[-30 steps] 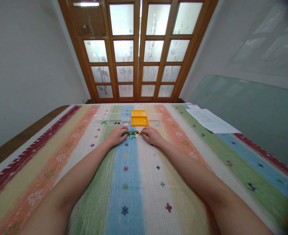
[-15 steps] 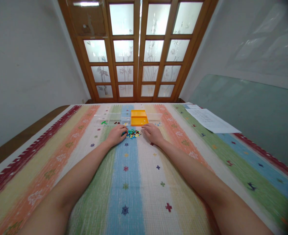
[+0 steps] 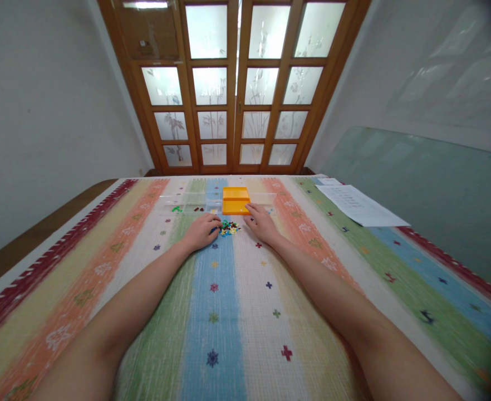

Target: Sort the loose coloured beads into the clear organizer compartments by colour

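A small heap of tiny mixed-colour pieces [image 3: 229, 228], green, yellow, blue, dark red and white, lies on the striped cloth. At its left edge is my left hand [image 3: 204, 231], palm down, with loosely bent fingers that touch the pieces; no held piece shows. My right hand [image 3: 263, 223] is to the right of the heap. Its fingers and thumb are apart, and the fingertips reach the front right corner of the yellow-orange box [image 3: 236, 199]. I see nothing between them. This box stands open behind the heap, with a ridge across its middle.
Left of the box, a clear divided tray [image 3: 189, 203] holds green pieces [image 3: 176, 209] and dark brown pieces [image 3: 199, 209]. Another clear tray [image 3: 266, 197] extends to the right, partly behind my hand. Printed paper [image 3: 356, 205] lies at the right on the tablecloth [image 3: 229, 334].
My right hand has moved forward from the heap's right edge to the box's front corner. My left hand has shifted slightly right, onto the heap's edge.
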`<state>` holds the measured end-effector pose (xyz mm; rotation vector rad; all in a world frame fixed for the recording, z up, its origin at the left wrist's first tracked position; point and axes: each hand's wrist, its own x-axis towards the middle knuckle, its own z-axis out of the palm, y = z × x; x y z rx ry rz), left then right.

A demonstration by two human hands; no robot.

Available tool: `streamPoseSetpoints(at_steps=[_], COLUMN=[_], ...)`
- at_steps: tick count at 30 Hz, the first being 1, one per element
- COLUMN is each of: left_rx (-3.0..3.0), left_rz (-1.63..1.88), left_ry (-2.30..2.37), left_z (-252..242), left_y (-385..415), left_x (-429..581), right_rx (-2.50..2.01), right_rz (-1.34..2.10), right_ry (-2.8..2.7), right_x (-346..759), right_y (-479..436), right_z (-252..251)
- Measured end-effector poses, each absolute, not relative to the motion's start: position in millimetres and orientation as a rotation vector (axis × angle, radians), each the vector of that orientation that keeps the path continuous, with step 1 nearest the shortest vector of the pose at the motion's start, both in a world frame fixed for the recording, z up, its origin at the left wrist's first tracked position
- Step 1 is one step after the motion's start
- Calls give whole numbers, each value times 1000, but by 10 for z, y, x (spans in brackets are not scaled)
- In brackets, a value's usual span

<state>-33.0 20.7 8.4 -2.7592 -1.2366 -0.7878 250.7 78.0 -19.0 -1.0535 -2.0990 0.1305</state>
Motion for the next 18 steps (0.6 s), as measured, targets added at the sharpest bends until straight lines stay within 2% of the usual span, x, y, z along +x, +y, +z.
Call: streamPoseSetpoints(at_steps=[9,18], left_rx=[-2789,-2840], left_rz=[-747,-730], left_ry=[-1207,-1168], left_z=[95,97], left_y=[170,136], left_x=[-293,-243], right_rx=[-1015,-929], right_rz=[176,69], right_ry=[-2124,-2282], right_x=[2555,2502], right_y=[853,757], right_z=[-293,-230])
